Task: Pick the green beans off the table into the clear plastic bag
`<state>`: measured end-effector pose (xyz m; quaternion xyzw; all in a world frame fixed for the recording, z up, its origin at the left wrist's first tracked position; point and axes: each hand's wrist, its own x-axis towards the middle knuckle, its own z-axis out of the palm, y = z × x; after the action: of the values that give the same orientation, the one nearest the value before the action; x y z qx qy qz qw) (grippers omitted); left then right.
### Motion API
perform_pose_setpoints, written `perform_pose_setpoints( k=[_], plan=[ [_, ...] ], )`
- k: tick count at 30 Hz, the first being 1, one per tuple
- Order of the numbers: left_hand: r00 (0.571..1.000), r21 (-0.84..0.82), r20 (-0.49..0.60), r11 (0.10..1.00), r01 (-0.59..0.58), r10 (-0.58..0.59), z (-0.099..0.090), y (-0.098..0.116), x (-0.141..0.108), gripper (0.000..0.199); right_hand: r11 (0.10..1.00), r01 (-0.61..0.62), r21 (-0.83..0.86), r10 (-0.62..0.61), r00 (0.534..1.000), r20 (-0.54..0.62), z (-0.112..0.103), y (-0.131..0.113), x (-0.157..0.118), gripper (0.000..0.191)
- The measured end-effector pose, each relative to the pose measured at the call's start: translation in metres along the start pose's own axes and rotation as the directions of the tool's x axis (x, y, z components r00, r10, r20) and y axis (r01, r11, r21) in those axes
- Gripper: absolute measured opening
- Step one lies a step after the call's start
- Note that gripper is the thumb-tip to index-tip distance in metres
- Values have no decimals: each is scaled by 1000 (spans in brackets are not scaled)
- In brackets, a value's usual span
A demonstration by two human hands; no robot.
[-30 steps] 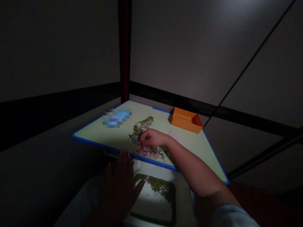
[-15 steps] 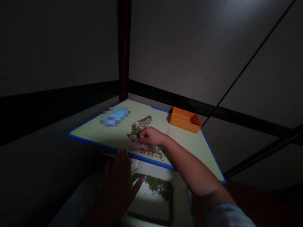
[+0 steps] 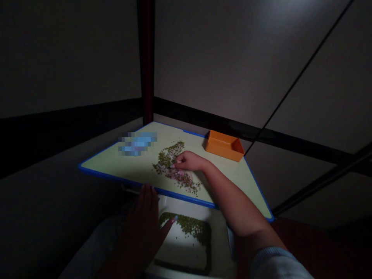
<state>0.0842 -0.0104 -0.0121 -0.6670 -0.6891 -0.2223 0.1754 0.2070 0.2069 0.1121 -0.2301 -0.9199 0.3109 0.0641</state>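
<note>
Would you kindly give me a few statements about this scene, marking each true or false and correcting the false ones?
1. The right hand is at the green grains scattered on the tabletop. True.
2. The orange box stands near the tabletop's far edge. True.
3. One hand is inside that box. False: the left hand is by the tabletop's near edge, and the right hand is at the grains.
4. The tabletop's border is red. False: it is blue.
5. More grains lie in the pale tray below. True.

- Right arm (image 3: 235, 205) stretches forward and to the left.
- Right hand (image 3: 188, 161) is curled loosely, pointing left.
- Left hand (image 3: 143, 226) extends its fingers (image 3: 147, 199) forward, thumb (image 3: 167, 228) spread rightward.
</note>
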Motion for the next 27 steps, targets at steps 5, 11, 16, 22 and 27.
perform_pose_setpoints(
  k=[5, 11, 16, 22, 27],
  plan=[
    [1000, 3, -13, 1000, -7, 7, 6, -2, -1, 89, 999, -33, 38, 33, 999, 2, -10, 4, -3, 34],
    [999, 28, -2, 998, -48, 48, 9, -7, -3, 92, 994, -81, 76, 83, 996, -15, -17, 20, -4, 33],
    [995, 62, -57, 995, -81, 85, 10, -8, -3, 91, 978, -46, 205, 29, 996, 82, -16, 25, -3, 34],
    [992, 35, -85, 995, -89, 92, 10, -7, -3, 91, 986, -16, 167, -16, 982, 188, -11, 15, -1, 34],
    [996, -4, -66, 998, -55, 55, 13, -8, -4, 92, 996, -58, 64, 53, 995, 80, -13, 16, -2, 34]
  ],
)
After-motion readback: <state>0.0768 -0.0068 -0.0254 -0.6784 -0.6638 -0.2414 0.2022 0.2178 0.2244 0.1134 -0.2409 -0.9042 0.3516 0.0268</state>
